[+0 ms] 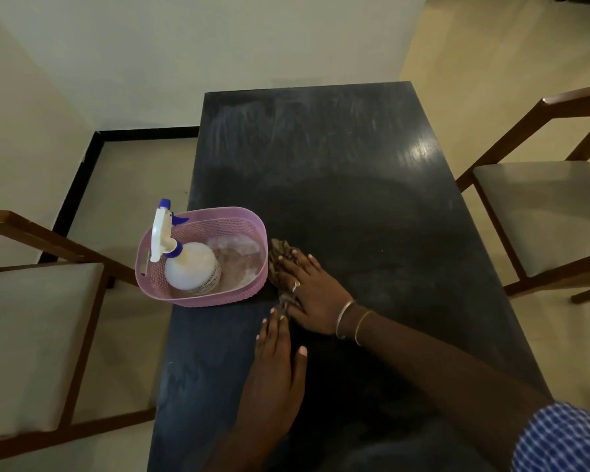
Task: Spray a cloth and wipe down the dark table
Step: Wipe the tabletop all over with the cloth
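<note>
At the table's (355,165) left edge, the pink basket (198,294) is hanging well out over the side, with the bottle (191,267) standing in the overhanging half. That is looking like the main risk. The cloth (278,252) is lying bunched just beside the basket's right wall, perhaps touching it. Any wiping stroke going left could be shoving the basket further out until it is tipping onto the chair (31,335) or the floor, bottle and all. A second risk is that the cloth, being crumpled rather than spread, is covering little surface and may be leaving streaks. Pale hazy smears are showing on the far end of the table. Whether the cloth is damp, I cannot tell.

The right hand (312,294) is reaching in from the lower right, arm stretched across the table, palm down on the cloth. Its fingers (290,259) are lying spread and nearly straight, pressing the cloth against the table rather than clutching it. The left hand (276,366) is coming in from the near edge, palm down, fingers straight and close together, grasping nothing. Its fingertips (272,317) are reaching the cloth's near end, just by the right hand's thumb, and seem to be touching it. The two hands are sitting so close together that they may be crowding each other if a stroke is pulled toward the person.
</note>
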